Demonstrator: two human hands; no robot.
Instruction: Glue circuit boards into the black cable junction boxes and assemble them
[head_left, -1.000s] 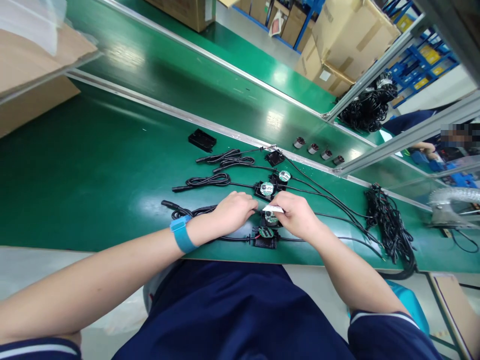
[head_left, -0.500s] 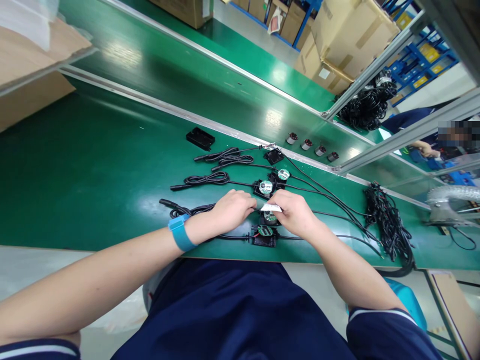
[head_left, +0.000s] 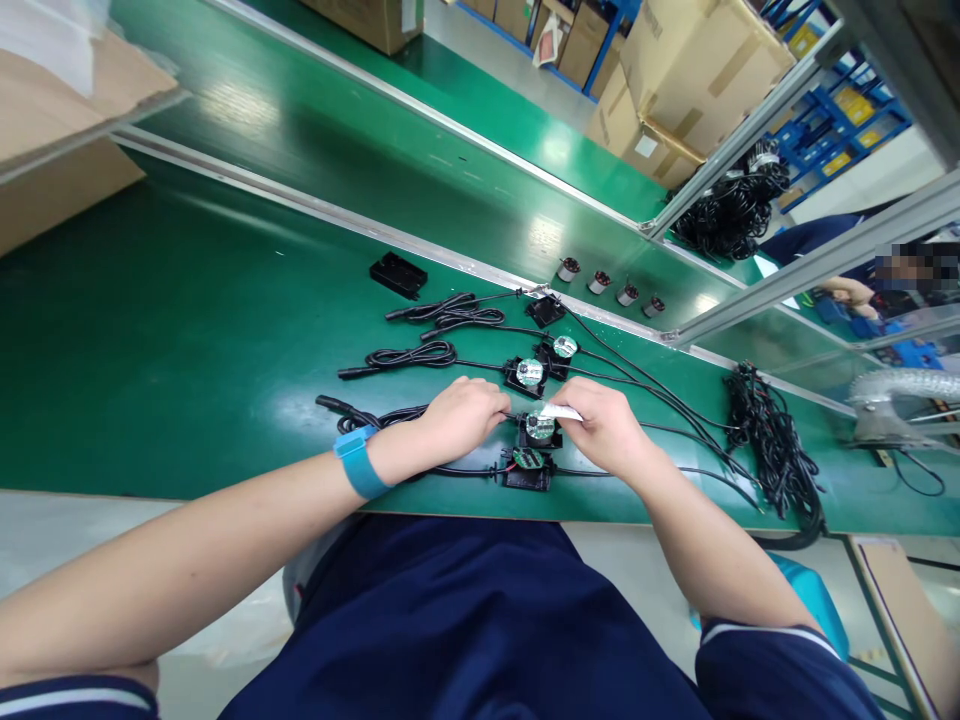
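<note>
My left hand (head_left: 469, 412), with a blue wrist strap (head_left: 362, 460), is closed at the black cable (head_left: 405, 413) just left of a round green circuit board (head_left: 539, 426). My right hand (head_left: 604, 422) pinches a small white slip (head_left: 562, 411) at that board's upper right edge. The board sits over a black plastic housing (head_left: 551, 440). Nearer me is another housing (head_left: 527, 478) with a tilted board (head_left: 529, 458) and a red wire. Beyond my hands, two more round boards (head_left: 529, 372) rest on housings.
A black housing (head_left: 398, 274) lies farther back. Several metal cylinders (head_left: 599, 282) stand on the green belt (head_left: 480, 200) behind the aluminium rail. Bundled cables (head_left: 776, 440) and a clear flexible duct (head_left: 904, 388) are to the right. A co-worker's hand (head_left: 851, 292) shows beyond the frame.
My right hand has shifted slightly right with the white slip, exposing more of the circuit board. The metal cylinders have moved left along the belt. My left hand stays put.
</note>
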